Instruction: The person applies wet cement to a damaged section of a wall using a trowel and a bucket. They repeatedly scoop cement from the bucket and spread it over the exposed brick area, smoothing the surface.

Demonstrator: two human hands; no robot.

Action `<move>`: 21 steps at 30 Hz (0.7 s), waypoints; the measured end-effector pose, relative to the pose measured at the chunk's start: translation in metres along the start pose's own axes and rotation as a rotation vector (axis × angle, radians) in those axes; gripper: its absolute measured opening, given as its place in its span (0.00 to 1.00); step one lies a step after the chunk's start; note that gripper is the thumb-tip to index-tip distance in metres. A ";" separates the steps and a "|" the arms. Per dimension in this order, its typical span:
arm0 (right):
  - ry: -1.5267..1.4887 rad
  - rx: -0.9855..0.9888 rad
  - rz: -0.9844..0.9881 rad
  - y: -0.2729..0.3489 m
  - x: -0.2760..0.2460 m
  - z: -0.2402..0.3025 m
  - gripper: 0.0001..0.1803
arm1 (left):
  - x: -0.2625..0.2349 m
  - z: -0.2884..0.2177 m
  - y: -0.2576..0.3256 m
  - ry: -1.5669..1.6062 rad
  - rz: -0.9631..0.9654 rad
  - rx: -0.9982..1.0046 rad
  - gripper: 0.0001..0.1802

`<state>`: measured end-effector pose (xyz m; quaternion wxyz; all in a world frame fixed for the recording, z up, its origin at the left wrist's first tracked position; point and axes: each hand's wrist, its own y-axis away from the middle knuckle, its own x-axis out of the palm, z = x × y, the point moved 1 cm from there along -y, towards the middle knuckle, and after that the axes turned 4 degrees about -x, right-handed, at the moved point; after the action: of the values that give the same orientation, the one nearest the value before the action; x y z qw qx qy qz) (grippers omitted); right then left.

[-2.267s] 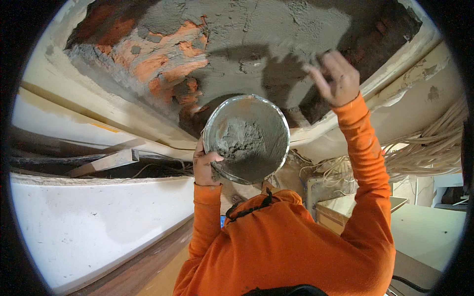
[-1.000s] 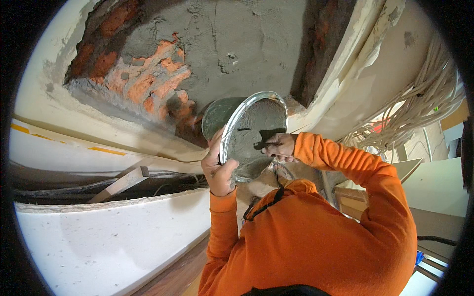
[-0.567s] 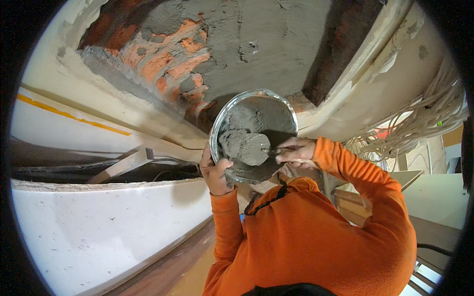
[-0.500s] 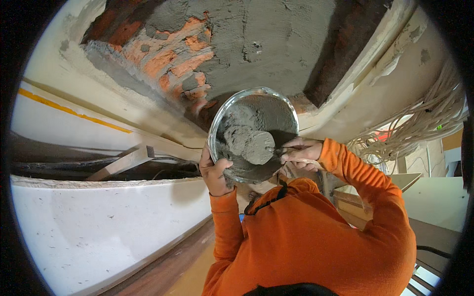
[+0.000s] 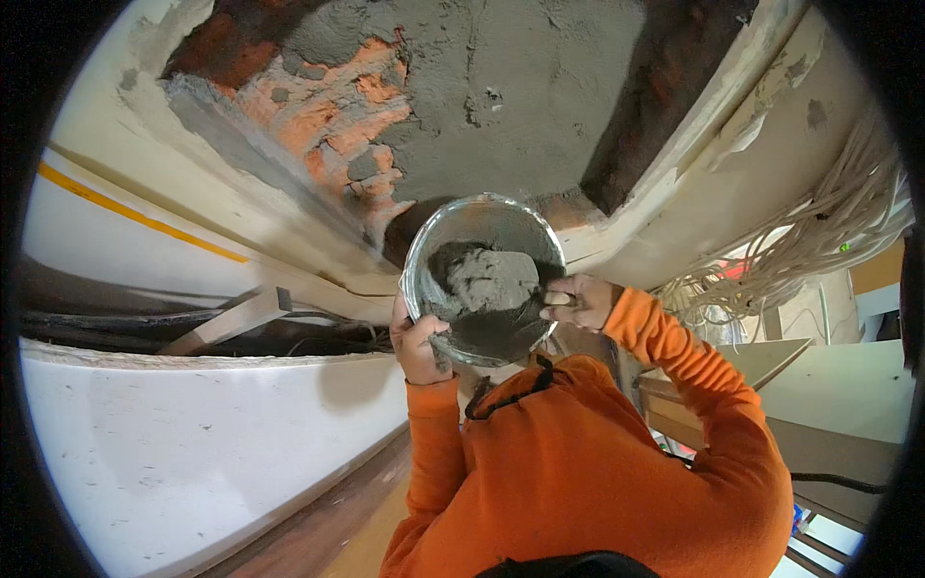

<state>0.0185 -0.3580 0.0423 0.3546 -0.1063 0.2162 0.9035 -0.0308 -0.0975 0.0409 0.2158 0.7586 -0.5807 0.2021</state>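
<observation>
A round metal bowl (image 5: pixel 472 220) with a shiny rim is held in front of my chest, its mouth facing up. My left hand (image 5: pixel 419 339) grips the near left side, thumb over the rim and fingers down the outside. Inside the bowl lies wet grey mortar (image 5: pixel 467 284), heaped around a trowel (image 5: pixel 515 266) whose blade is coated with it. At the right rim, my right hand (image 5: pixel 584 301) is closed around the trowel's handle, which its fingers mostly hide.
Beyond the bowl is a wall patch of grey mortar (image 5: pixel 520 106) with exposed orange brick (image 5: pixel 328 116) at its left. A wooden block (image 5: pixel 231 320) props a gap above a white panel (image 5: pixel 212 424). Bundled cables (image 5: pixel 809 231) hang at right.
The bowl has moved slightly left and down in view. The trowel has shifted within it, and the rounded lump of mortar now looks flatter and more broken up. My right hand has moved slightly left.
</observation>
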 end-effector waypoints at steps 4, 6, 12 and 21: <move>0.959 -0.166 -0.004 0.010 0.003 0.023 0.23 | -0.007 -0.001 0.002 -0.024 0.043 -0.014 0.37; 1.145 -0.216 -0.083 0.012 -0.003 0.047 0.24 | -0.010 -0.005 0.002 -0.067 0.052 0.000 0.37; 1.372 -0.058 -0.183 0.000 -0.025 0.061 0.26 | 0.009 -0.016 0.005 -0.066 0.094 0.071 0.36; 1.354 -0.174 0.031 -0.028 0.026 0.000 0.30 | 0.015 -0.012 -0.008 -0.138 0.127 0.064 0.37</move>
<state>0.0192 -0.3243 0.0242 0.1182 -0.6732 0.3184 0.6569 -0.0200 -0.1011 0.0585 0.1379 0.7389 -0.6342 0.1811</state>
